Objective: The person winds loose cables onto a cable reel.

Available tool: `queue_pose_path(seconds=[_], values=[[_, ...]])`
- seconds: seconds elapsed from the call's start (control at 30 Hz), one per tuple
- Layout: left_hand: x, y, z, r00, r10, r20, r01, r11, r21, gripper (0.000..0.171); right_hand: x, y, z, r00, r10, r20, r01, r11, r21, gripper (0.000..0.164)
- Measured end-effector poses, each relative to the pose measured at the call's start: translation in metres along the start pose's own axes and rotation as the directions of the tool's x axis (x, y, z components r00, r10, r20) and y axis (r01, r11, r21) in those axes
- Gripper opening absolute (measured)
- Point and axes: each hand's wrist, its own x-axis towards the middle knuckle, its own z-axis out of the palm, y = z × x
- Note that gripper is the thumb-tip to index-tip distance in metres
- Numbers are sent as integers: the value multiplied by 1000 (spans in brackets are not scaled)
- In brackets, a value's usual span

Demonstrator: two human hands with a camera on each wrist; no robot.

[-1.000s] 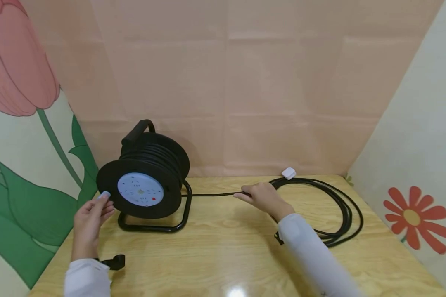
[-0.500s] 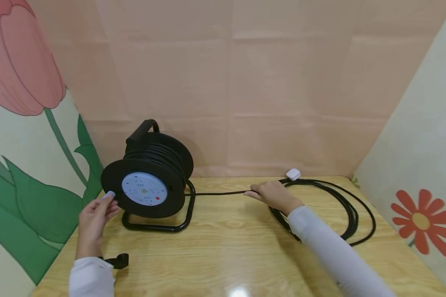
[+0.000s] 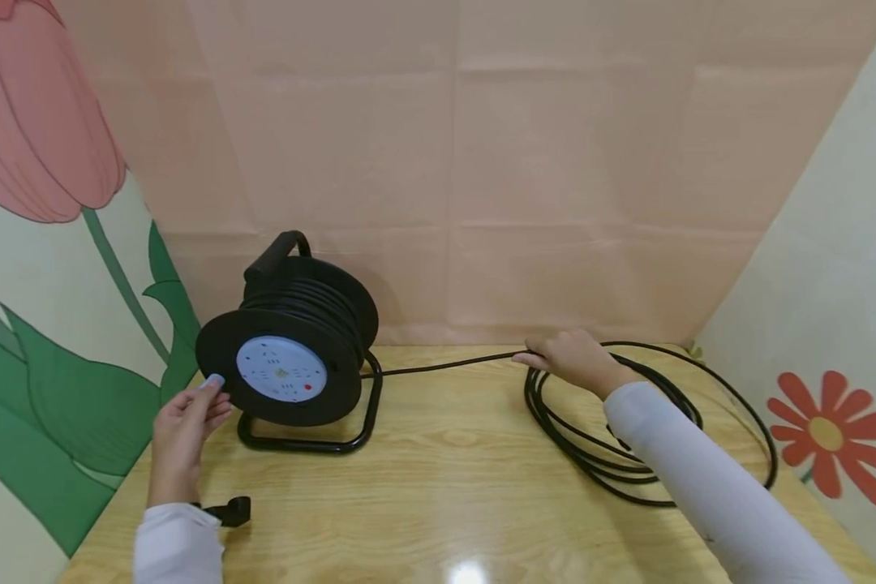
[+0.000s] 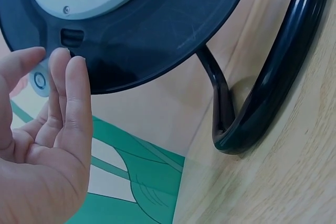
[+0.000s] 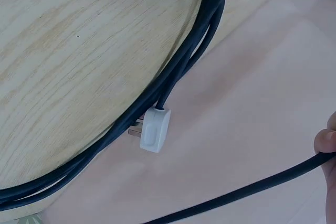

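Note:
A black cable reel (image 3: 222, 345) with a pale round socket panel (image 3: 281, 369) stands on its tubular frame at the left. My left hand (image 3: 182, 430) pinches the small pale crank knob (image 4: 39, 81) at the edge of the reel's disc. The black cable (image 3: 445, 366) runs taut from the reel to my right hand (image 3: 573, 357), which grips it above the table. Beyond that hand the cable arcs down into loose loops (image 3: 536, 410) on the right side. Beside the loops in the right wrist view is a white plug (image 5: 155, 129); in the head view it is hidden.
The wooden table (image 3: 409, 503) meets a pink cloth backdrop (image 3: 555, 162) behind. Flower-painted panels (image 3: 847, 284) flank it at both sides. A black wrist strap (image 3: 234, 511) juts out beside my left wrist.
My right hand has moved right and slightly up, raising the cable between it and the reel. The loops have shifted and spread. My left hand stays at the knob.

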Motion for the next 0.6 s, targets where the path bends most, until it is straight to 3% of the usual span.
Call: queue_pose_path(seconds=[0.13,0.3,0.5,0.6], values=[[-1,0,0,1000,-12,0,12,1000,1,20,-4,1,-7,1000,0,22,-1,1000,8,35],[-2,-1,0,1000,-20,10,20,1000,-3,21,-15,16,-23,991,84,100,-88,995,36,33],[0,-1,1,1000,-15,10,15,1000,-10,21,-40,55,-41,985,167,43,-169,984,47,37],[0,0,2,1000,-10,11,10,1000,-9,21,-55,71,-45,968,248,40,-250,966,66,41]])
